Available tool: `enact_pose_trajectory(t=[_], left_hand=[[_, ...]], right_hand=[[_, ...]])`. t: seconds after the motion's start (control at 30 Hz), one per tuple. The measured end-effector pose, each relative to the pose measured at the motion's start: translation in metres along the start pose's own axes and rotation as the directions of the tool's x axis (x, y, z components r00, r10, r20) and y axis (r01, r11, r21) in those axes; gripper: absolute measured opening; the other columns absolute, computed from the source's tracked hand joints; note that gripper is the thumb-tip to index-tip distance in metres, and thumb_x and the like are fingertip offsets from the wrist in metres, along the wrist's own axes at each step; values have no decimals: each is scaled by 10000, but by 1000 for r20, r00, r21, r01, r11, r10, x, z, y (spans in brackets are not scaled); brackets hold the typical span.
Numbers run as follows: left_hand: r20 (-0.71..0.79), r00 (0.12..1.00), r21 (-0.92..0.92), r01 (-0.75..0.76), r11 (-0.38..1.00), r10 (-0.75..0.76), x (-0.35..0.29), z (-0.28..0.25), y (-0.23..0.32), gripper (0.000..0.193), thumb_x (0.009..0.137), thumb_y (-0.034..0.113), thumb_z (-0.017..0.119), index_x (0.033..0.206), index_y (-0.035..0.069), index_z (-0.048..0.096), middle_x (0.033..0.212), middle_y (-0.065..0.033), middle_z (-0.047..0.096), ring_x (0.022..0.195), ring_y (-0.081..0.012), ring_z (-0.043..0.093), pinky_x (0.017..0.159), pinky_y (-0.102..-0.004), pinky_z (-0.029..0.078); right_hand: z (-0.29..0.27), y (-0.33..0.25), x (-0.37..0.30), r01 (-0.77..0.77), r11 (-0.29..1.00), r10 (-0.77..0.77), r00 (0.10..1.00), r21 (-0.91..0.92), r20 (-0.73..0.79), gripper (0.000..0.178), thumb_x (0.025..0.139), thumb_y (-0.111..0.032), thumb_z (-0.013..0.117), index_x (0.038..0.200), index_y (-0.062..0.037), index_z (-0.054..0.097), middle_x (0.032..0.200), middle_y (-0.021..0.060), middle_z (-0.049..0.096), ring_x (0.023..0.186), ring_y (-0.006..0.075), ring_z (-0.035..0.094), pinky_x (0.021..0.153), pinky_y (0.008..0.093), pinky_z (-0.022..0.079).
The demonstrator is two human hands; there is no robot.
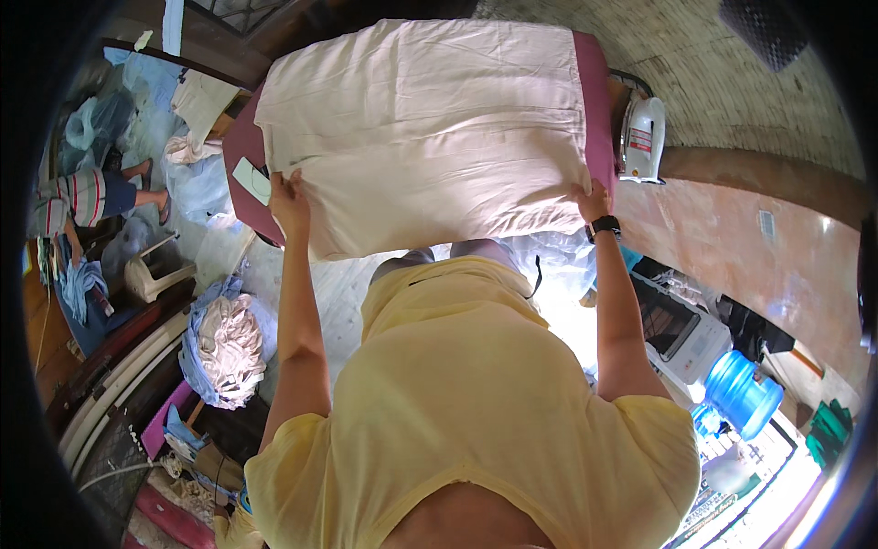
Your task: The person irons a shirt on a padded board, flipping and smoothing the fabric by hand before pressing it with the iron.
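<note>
A pale pink cloth (430, 119), lightly creased, lies spread over a maroon padded board (599, 110) in front of me. Its near edge hangs over the board's near side. My left hand (291, 206) is closed on the cloth near its left near corner. On the right side, my right hand (593, 201), with a dark watch on the wrist, grips the cloth's near right edge. A white iron (642, 139) stands beyond the board's right end, above my right hand. Next to my left hand, a flat white rectangular device (252, 181) rests on the board.
At the left, a bag (229, 343) holds crumpled pink cloth on the floor. Another person (91, 199) is at the far left among plastic bags. A blue water jug (743, 393) and a white appliance (686, 329) are at the lower right.
</note>
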State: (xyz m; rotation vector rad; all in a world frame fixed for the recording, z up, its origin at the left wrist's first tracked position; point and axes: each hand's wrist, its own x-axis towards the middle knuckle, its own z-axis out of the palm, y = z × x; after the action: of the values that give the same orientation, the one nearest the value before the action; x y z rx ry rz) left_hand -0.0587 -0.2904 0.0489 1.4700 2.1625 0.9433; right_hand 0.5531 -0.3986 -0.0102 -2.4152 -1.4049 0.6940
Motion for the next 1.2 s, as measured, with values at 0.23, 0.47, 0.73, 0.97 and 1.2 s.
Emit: enact_pose_trajectory(t=[0.23, 0.47, 0.73, 0.97, 1.2], left_hand=[[66, 994, -228, -65, 971, 82, -25, -11, -54, 289, 906, 198, 675, 1095, 20, 548, 926, -149, 664, 774, -235, 640, 674, -359, 496], [23, 954, 121, -298, 947, 298, -39, -25, -49, 312, 817, 9, 649, 1105, 0, 529, 928, -192, 621, 821, -383, 617, 734, -434, 484], [26, 770, 71, -638, 767, 638, -50, 32, 62, 376, 825, 93, 656, 1185, 51, 561, 1243, -168, 533, 1174, -368, 476, 983, -492, 348], [377, 208, -492, -780, 385, 902, -76, 202, 258, 370, 791, -41, 603, 1146, 63, 600, 1227, -82, 583, 1152, -269, 540, 983, -410, 427], [555, -104, -469, -859, 207, 825, -78, 329, 336, 408, 799, -58, 627, 1177, 98, 631, 1182, -38, 581, 1031, -271, 601, 872, -357, 515]], right_hand=[[1, -16, -63, -26, 998, 40, 956, 53, -292, 565, 724, -491, 802, 944, -24, 573, 786, 125, 620, 711, 281, 593, 647, 404, 464], [12, 23, -87, -132, 986, 158, 943, 107, -294, 364, 756, -334, 813, 889, -53, 624, 775, 110, 661, 726, 253, 632, 666, 378, 490], [38, 59, -105, -269, 832, 429, 866, 485, -255, 477, 725, -135, 794, 1051, -36, 460, 930, 84, 641, 856, 191, 633, 775, 349, 504], [48, 36, -99, -149, 381, 502, 862, 912, -69, 689, 664, -18, 741, 1220, -4, 333, 1177, 201, 568, 1029, 248, 580, 920, 345, 461], [63, 45, -117, -163, 735, 298, 949, 659, -98, 232, 889, -187, 698, 1023, -9, 632, 921, 56, 697, 852, 131, 631, 790, 291, 487]])
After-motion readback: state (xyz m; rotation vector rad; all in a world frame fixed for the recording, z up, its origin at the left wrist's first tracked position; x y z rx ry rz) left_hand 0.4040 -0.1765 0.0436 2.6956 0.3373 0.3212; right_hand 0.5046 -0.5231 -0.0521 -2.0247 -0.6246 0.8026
